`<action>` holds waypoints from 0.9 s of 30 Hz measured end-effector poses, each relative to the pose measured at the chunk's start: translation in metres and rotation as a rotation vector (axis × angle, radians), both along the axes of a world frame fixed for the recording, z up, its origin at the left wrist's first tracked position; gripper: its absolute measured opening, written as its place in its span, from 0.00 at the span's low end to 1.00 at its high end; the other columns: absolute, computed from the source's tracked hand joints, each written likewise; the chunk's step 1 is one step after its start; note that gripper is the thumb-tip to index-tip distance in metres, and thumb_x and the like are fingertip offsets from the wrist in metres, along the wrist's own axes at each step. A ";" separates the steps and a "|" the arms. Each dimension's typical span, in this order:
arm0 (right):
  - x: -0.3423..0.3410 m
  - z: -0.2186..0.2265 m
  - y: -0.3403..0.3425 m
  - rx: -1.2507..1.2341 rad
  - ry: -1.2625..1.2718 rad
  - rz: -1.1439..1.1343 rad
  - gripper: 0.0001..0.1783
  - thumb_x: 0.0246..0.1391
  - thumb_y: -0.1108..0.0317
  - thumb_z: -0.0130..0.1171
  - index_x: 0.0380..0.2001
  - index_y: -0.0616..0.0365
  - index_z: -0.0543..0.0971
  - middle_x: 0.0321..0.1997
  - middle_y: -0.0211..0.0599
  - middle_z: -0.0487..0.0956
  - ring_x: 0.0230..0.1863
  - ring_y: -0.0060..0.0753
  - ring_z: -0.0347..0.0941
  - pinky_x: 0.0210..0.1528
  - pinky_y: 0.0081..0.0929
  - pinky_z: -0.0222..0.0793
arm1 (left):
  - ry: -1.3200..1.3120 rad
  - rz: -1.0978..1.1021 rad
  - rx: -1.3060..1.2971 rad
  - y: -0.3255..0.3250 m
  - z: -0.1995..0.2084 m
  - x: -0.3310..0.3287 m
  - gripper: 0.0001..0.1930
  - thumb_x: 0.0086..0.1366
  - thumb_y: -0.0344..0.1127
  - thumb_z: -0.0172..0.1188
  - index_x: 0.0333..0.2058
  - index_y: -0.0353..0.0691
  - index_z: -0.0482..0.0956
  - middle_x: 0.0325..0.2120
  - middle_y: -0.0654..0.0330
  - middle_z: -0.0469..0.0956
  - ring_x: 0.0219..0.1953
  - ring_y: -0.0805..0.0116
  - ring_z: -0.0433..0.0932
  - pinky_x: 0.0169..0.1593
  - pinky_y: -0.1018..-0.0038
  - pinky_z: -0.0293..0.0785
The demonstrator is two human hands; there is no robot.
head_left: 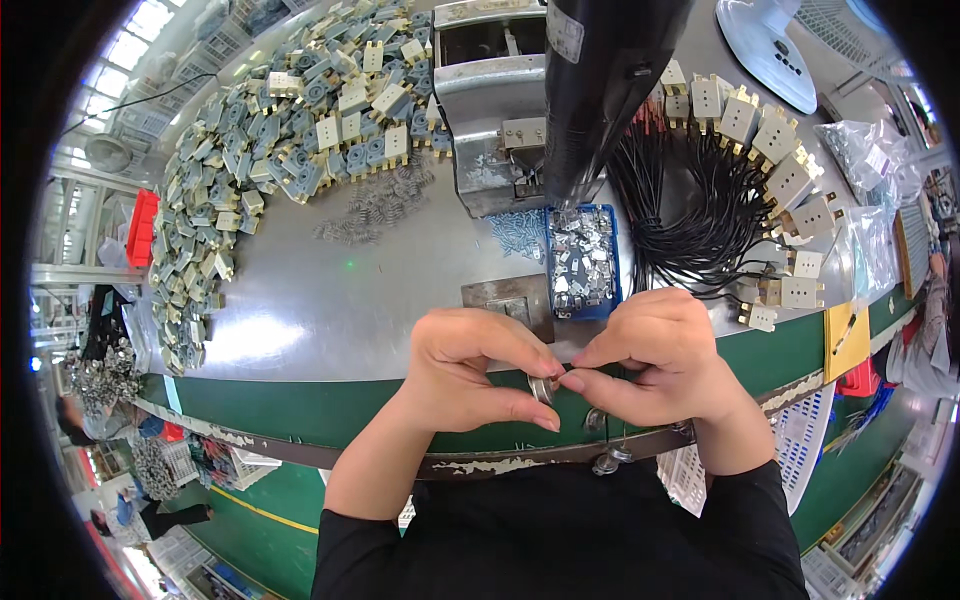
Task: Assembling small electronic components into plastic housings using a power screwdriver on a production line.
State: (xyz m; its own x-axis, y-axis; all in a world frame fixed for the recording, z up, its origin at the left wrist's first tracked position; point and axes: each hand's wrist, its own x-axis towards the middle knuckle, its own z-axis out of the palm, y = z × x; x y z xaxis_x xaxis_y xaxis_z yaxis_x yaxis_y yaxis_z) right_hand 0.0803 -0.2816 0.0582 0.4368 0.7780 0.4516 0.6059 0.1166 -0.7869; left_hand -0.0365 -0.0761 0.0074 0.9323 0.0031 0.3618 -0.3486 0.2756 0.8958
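My left hand (475, 368) is closed on a small round silver metal part (541, 388), pinched between thumb and fingers above the green front strip of the bench. Close against it, my right hand (655, 358) has thumb and forefinger pressed together at the part's right side. Whatever sits between those right fingertips is too small and hidden to name. Just beyond both hands lies a flat metal plate (510, 303) with a raised block. A blue tray (616, 262) of small bent metal pieces stands behind my right hand.
Springs (385, 205) and blue-grey screws (517, 235) lie loose on the bench. A large heap of grey-and-cream switch bodies (345, 120) covers the left. Black wires (690, 240) with cream blocks lie right. A metal press (495, 120) with a black column (610, 90) stands ahead.
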 end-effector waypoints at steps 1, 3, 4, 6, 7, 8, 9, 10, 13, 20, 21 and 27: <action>0.000 -0.001 0.000 0.013 -0.012 -0.008 0.10 0.44 0.72 0.79 0.27 0.55 0.84 0.18 0.33 0.79 0.17 0.35 0.76 0.19 0.28 0.67 | -0.008 0.027 0.011 0.000 0.000 0.000 0.23 0.41 0.28 0.89 0.35 0.30 0.85 0.33 0.47 0.87 0.36 0.59 0.89 0.39 0.68 0.86; 0.000 -0.003 0.001 0.026 -0.030 -0.017 0.10 0.43 0.72 0.79 0.26 0.55 0.84 0.18 0.32 0.78 0.16 0.35 0.75 0.19 0.28 0.67 | -0.032 0.070 0.073 0.000 0.001 0.001 0.23 0.42 0.28 0.89 0.34 0.31 0.85 0.32 0.48 0.87 0.35 0.60 0.88 0.39 0.69 0.86; -0.001 -0.004 0.001 0.039 -0.133 -0.056 0.10 0.43 0.74 0.79 0.27 0.56 0.84 0.17 0.33 0.78 0.16 0.35 0.75 0.19 0.28 0.68 | -0.052 0.113 0.133 -0.001 0.002 0.002 0.22 0.42 0.28 0.89 0.33 0.31 0.85 0.31 0.50 0.87 0.35 0.61 0.88 0.38 0.70 0.85; -0.001 -0.010 0.004 0.058 -0.240 -0.090 0.11 0.42 0.75 0.79 0.27 0.57 0.84 0.17 0.33 0.78 0.15 0.35 0.74 0.19 0.28 0.68 | -0.111 0.253 0.325 -0.004 0.005 -0.001 0.22 0.43 0.28 0.89 0.33 0.31 0.84 0.30 0.50 0.86 0.33 0.62 0.88 0.36 0.71 0.85; -0.001 -0.014 0.005 0.090 -0.350 -0.130 0.11 0.41 0.76 0.79 0.27 0.58 0.84 0.16 0.31 0.76 0.14 0.30 0.72 0.18 0.27 0.63 | -0.165 0.391 0.512 -0.006 0.007 -0.002 0.21 0.44 0.29 0.88 0.32 0.31 0.84 0.29 0.51 0.86 0.32 0.63 0.87 0.35 0.72 0.84; -0.002 -0.017 0.006 0.121 -0.461 -0.170 0.11 0.40 0.78 0.79 0.27 0.58 0.85 0.15 0.29 0.75 0.13 0.25 0.70 0.17 0.26 0.58 | -0.172 0.394 0.513 -0.009 0.010 -0.001 0.21 0.44 0.29 0.88 0.32 0.31 0.84 0.29 0.51 0.86 0.32 0.63 0.87 0.35 0.72 0.84; -0.003 -0.017 0.007 0.123 -0.467 -0.169 0.11 0.40 0.78 0.79 0.27 0.58 0.85 0.15 0.29 0.75 0.13 0.25 0.70 0.17 0.26 0.58 | -0.195 0.452 0.550 -0.012 0.013 -0.001 0.21 0.45 0.30 0.88 0.33 0.31 0.84 0.28 0.52 0.85 0.30 0.64 0.87 0.34 0.72 0.84; -0.005 -0.016 0.006 0.115 -0.412 -0.191 0.11 0.40 0.79 0.78 0.27 0.59 0.85 0.15 0.29 0.75 0.13 0.26 0.70 0.17 0.26 0.58 | -0.218 0.511 0.587 -0.014 0.015 0.000 0.20 0.46 0.31 0.88 0.34 0.31 0.85 0.27 0.53 0.85 0.29 0.65 0.86 0.33 0.72 0.83; -0.007 -0.011 0.010 0.126 -0.297 -0.219 0.11 0.41 0.79 0.77 0.28 0.59 0.85 0.16 0.30 0.76 0.14 0.27 0.70 0.17 0.26 0.60 | -0.076 0.326 0.449 -0.003 0.018 0.002 0.15 0.51 0.26 0.83 0.35 0.32 0.86 0.28 0.53 0.86 0.27 0.66 0.86 0.32 0.74 0.82; -0.006 0.007 -0.001 -0.096 -0.098 -0.064 0.14 0.51 0.79 0.70 0.43 0.66 0.85 0.22 0.37 0.78 0.20 0.37 0.77 0.25 0.30 0.72 | -0.027 0.352 0.708 -0.003 0.031 -0.002 0.12 0.54 0.14 0.67 0.37 0.33 0.86 0.32 0.53 0.89 0.30 0.64 0.87 0.34 0.74 0.82; -0.006 0.007 -0.001 -0.096 -0.098 -0.062 0.14 0.51 0.79 0.70 0.43 0.66 0.85 0.22 0.37 0.78 0.20 0.37 0.77 0.25 0.30 0.72 | -0.109 0.463 0.753 -0.002 0.027 0.001 0.12 0.54 0.14 0.66 0.37 0.33 0.86 0.31 0.53 0.88 0.30 0.62 0.88 0.35 0.73 0.83; -0.005 -0.002 0.005 -0.041 0.236 -0.011 0.25 0.56 0.80 0.64 0.58 0.69 0.82 0.27 0.40 0.82 0.25 0.33 0.80 0.31 0.28 0.73 | -0.281 0.780 0.861 -0.009 0.012 0.014 0.13 0.56 0.13 0.64 0.40 0.32 0.83 0.31 0.53 0.88 0.31 0.60 0.87 0.36 0.71 0.83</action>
